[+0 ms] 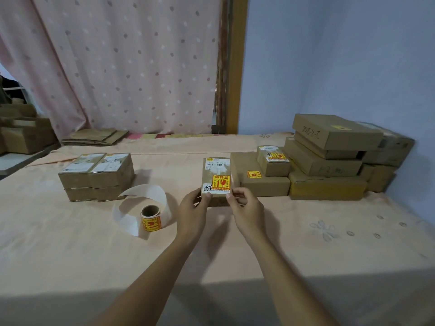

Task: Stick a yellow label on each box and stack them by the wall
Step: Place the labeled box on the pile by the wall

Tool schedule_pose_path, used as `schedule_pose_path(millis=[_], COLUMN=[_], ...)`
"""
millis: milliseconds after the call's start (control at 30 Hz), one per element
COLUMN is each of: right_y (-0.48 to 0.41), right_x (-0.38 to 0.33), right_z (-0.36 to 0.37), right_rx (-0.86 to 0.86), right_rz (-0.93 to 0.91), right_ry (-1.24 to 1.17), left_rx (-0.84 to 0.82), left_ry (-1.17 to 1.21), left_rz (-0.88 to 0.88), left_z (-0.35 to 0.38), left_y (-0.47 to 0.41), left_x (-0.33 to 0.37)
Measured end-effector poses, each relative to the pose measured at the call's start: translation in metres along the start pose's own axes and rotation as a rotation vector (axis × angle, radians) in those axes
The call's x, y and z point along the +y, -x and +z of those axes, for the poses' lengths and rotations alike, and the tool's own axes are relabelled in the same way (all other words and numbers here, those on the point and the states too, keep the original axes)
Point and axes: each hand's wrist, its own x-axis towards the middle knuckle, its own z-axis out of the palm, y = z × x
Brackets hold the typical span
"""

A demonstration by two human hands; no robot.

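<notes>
A: Small cardboard box: where does it sit?

B: Centre of the frame, on the bed, just left of the stack by the blue wall. The yellow label is on its top face, at the near end.

A: And the person's hands?

B: Both are clamped on the box's near end. The left hand has its thumb on the label's lower left corner, and the right hand pinches the lower right corner.

A: Which step, then?

B: Pressing the label flat, it seems. The next move likely calls for lifting the box rightward onto the stack. The block of boxes at left shows no yellow labels, and the label roll lies near it.
</notes>
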Motion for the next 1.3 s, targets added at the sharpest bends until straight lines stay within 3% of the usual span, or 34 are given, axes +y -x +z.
schedule_pose_path(millis=[233, 533, 800, 900, 1300], right_y=[-0.03, -0.084, -0.092, -0.093, -0.083], right_x=[0.004, 0.05, 0.072, 0.073, 0.072], right_z=[-0.021, -0.034, -0.036, -0.034, -0.035], right_rx=[0.158, 0.267, 0.279, 0.249, 0.022], right_rz=[0.016, -0.079, -0.044, -0.048, -0.03], right_ry=[-0.067, 0.12, 0.116, 0.218, 0.33], left_rx=[0.064, 0.05, 0.024, -0.014, -0.259], left_ry=[0.098, 0.137, 0.111, 0.045, -0.082], left_rz=[-0.044, -0.137, 0.027, 0.103, 0.136], left_z=[0.048, 0.126, 0.14, 0.137, 0.131], left_y=[-0.029, -0.075, -0.071, -0.074, -0.079], left_x=[0.004, -0.004, -0.019, -0.022, -0.028])
